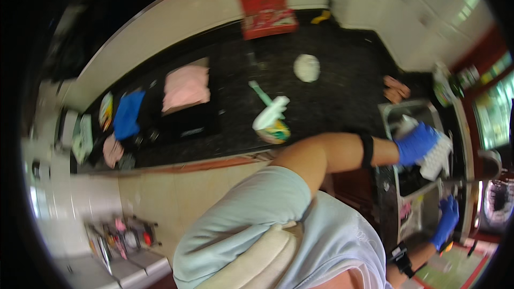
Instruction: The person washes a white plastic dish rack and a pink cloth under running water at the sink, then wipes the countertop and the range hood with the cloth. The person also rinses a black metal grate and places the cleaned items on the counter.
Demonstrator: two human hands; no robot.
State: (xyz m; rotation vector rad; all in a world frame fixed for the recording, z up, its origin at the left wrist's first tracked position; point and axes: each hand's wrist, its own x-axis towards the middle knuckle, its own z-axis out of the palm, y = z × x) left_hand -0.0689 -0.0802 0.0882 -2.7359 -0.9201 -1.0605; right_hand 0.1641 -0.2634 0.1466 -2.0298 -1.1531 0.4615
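My left hand (417, 143), in a blue glove, is over the upper sink basin (413, 106) at the right. It grips a white textured cloth or pad (437, 157); blur hides which. Lower down, my right hand (447, 216), also in a blue glove, is at the far edge of the second basin (431, 204), near the faucet (488, 165). Its fingers look bent, and whether they hold anything is not clear. Inside that second basin lie a pink item (405, 210) and some pale things. Another whitish item (405, 124) is beside my left hand in the upper basin.
On the dark countertop (341, 96) are brown cloth-like pieces (396, 89), a round white item (306, 68), a green-handled brush (261, 93) near a white and green packet (273, 124), a pink cloth (186, 88), a blue cloth (127, 114) and a red box (269, 24). Bottles (441, 84) stand behind the sink.
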